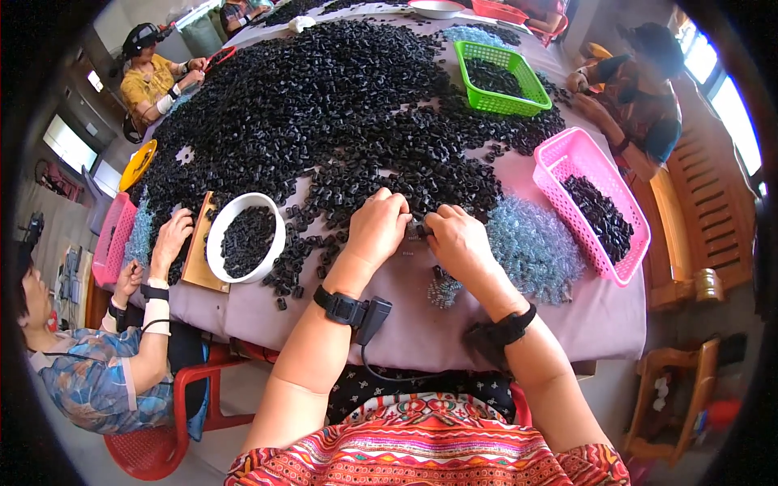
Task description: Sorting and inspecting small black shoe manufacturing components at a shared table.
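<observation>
My left hand and my right hand are close together over the near side of the table, fingers pinched. Between their fingertips is a small black plastic piece, partly covered by the fingers. Just beyond my hands spreads a large heap of similar black plastic pieces. Beside my right hand lies a pile of shiny, pale blue-grey coiled bits that look like small springs. A few more of these coils sit under my right wrist.
To the left, a white bowl of black pieces stands by a wooden board. On the right is a pink basket of black pieces; farther back, a green basket. Several people sit around the table, one close on my left.
</observation>
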A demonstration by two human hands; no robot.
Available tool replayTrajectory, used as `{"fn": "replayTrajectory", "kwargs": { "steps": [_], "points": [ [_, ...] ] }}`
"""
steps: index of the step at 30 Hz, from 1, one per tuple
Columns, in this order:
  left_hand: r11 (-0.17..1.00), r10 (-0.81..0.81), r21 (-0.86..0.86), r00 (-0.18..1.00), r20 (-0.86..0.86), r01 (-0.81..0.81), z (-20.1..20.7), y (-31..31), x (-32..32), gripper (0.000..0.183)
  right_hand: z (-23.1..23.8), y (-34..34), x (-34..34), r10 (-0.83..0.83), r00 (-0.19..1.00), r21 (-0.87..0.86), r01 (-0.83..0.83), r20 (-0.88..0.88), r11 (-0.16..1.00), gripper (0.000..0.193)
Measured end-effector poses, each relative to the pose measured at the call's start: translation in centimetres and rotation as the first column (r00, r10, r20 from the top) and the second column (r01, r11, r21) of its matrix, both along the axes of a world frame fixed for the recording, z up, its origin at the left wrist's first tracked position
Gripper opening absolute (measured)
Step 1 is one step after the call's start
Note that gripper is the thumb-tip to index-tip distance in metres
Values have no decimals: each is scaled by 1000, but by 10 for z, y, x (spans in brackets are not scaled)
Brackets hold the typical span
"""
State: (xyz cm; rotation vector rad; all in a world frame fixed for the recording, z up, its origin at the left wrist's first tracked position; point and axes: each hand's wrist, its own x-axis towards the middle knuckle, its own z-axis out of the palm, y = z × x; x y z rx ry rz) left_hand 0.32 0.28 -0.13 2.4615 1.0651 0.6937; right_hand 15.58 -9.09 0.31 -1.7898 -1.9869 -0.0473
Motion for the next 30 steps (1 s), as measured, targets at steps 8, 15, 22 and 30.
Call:
{"fn": "replayTrajectory", "kwargs": {
  "steps": [8, 15, 22, 30],
  "points": [
    [853, 41, -465, 859, 510, 236, -4, 9, 8, 11, -3, -2, 4, 78, 997, 83, -78, 6, 993, 13],
    [637, 96, -651, 795, 598, 413, -4, 14, 2, 14, 9, 0, 13, -112, 745, -46, 109, -658, 993, 15],
    [601, -17, -663, 836, 548, 447, -3, 5, 6, 19, -5, 5, 23, -45, 534, -12, 65, -844, 998, 13],
    [658, -81, -631, 871, 485, 412, -1, 2, 7, 18, 3, 2, 23, -65, 644, -92, -8, -762, 996, 7]
  ]
}}
